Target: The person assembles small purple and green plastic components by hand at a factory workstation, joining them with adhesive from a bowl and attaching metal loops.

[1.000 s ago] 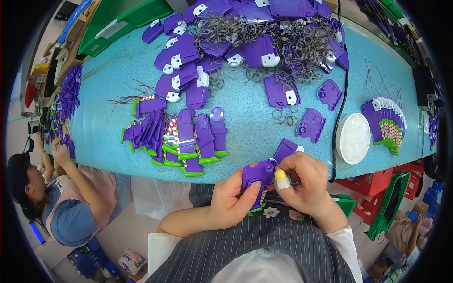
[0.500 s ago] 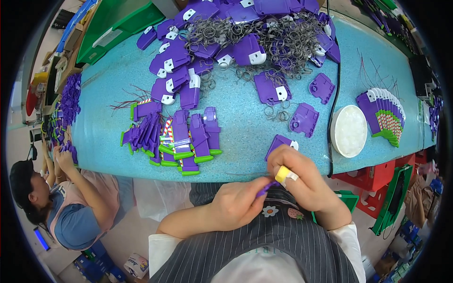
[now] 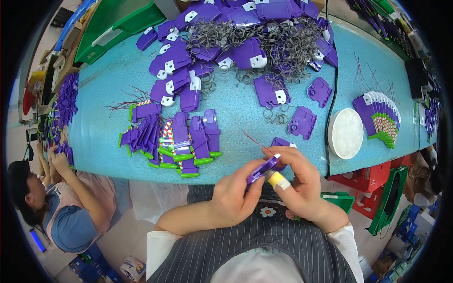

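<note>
Purple plastic part (image 3: 263, 169) is pinched between both hands at lower centre of frame, just off the near edge of the turquoise surface (image 3: 108, 94). Left hand (image 3: 234, 195) is clamped on its lower end; right hand (image 3: 302, 181), with a yellow finger cot (image 3: 277, 179) on one fingertip, is closed on the upper end. A thin red wire (image 3: 257, 143) is seen running up-left from the part.

Risks, as judged:
- Wire could be snagged or bent; it is unsupported.
- Part is held off the surface, so a slipped grip likely drops it into the lap.
- Another purple part (image 3: 282, 142) lies just above the hands and could be knocked.
</note>
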A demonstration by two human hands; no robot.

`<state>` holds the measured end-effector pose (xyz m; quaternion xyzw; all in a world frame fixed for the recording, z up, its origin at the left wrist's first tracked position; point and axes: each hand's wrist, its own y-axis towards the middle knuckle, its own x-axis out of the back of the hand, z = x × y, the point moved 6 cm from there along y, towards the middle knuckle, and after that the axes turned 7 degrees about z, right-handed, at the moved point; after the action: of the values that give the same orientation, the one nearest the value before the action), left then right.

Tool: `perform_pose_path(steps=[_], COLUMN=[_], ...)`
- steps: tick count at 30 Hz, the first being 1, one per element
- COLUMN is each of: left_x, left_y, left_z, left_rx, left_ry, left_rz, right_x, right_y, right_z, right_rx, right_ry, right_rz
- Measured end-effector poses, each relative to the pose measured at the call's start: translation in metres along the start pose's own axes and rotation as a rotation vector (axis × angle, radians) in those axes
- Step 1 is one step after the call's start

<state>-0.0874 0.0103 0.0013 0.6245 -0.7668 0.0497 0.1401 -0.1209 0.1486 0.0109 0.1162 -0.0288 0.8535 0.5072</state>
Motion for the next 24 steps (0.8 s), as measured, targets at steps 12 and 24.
perform_pose_path(steps=[12, 24], left_x=[-0.017, -0.008], left_y=[-0.008, -0.013], left_z=[0.015, 0.026], left_rx=[0.109, 0.168], left_ry=[-0.436, -0.778], left_rz=[0.003, 0.058], right_x=[-0.015, -0.017], right_y=[-0.016, 0.011], right_z=[-0.023, -0.018], right_rx=[-0.066, -0.143], right_ry=[0.216, 0.192], right_rz=[-0.135, 0.067])
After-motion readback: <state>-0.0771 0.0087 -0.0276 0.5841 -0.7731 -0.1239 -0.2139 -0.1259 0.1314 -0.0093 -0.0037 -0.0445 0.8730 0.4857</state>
